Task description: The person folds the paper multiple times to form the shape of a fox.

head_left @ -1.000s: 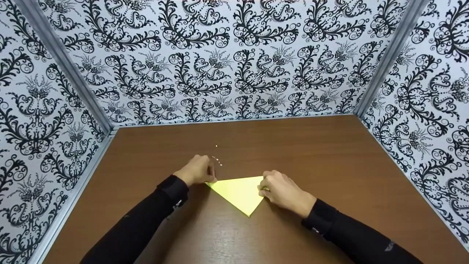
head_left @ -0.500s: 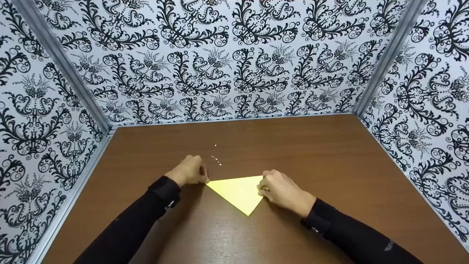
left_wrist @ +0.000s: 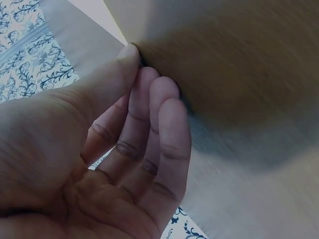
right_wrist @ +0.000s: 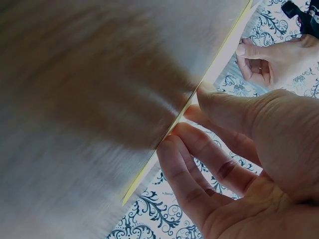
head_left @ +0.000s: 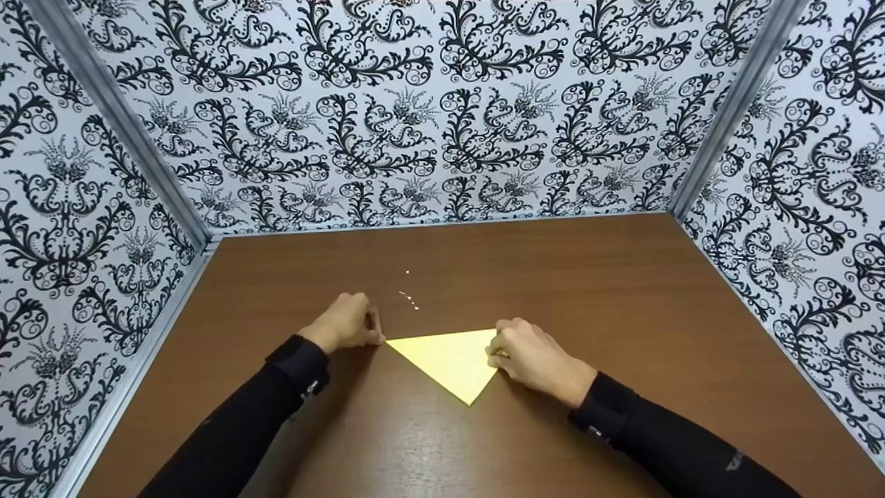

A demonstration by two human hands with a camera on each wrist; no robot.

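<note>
A yellow sheet of paper (head_left: 442, 356), folded to a triangle, lies flat on the brown table with one point toward me. At its far left corner is my left hand (head_left: 349, 321), thumb and index finger pinching the very tip. In the left wrist view the thumb tip meets the paper's pale corner (left_wrist: 102, 17), the other fingers bent beside it. My right hand (head_left: 536, 356) holds the right edge of the paper, thumb and bent fingers along that edge in the right wrist view. The right corner is partly hidden under this hand.
Several tiny white scraps (head_left: 411, 301) lie on the table (head_left: 588, 277) beyond the paper. Black-and-white patterned walls (head_left: 442, 117) with grey metal posts (head_left: 719, 131) enclose the table at the back and both sides.
My left hand has slid leftward along the paper's far edge to its corner tip. The right hand and the paper have stayed in place.
</note>
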